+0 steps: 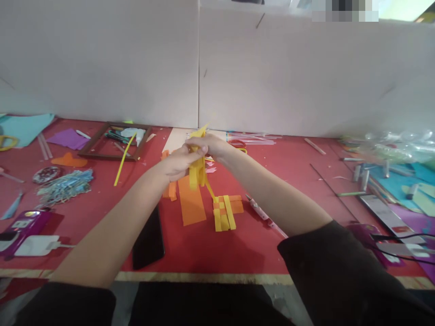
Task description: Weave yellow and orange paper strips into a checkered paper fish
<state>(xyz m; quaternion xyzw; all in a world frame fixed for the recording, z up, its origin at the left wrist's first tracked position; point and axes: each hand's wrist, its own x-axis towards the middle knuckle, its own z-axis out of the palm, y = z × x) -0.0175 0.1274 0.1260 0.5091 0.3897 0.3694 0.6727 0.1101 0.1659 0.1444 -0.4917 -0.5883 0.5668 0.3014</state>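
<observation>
Both hands meet over the middle of the red table. My left hand (179, 163) has its fingers closed on yellow paper strips (196, 174), which hang down below it. From the right, my right hand (213, 146) pinches the upper part of the same strips. Below them lies an orange paper sheet (192, 201). A small woven piece of yellow and orange strips (224, 213) rests on the table to its right, and one yellow strip reaches up from it toward my hands. Some fingertips are hidden behind the paper.
A black phone (148, 240) lies beneath my left forearm. To the right is a pink-handled craft tool (258, 209). A brown frame (113, 141) holds small tools, with a loose yellow strip (124, 159) across it. White panels (136, 59) stand along the table's back edge.
</observation>
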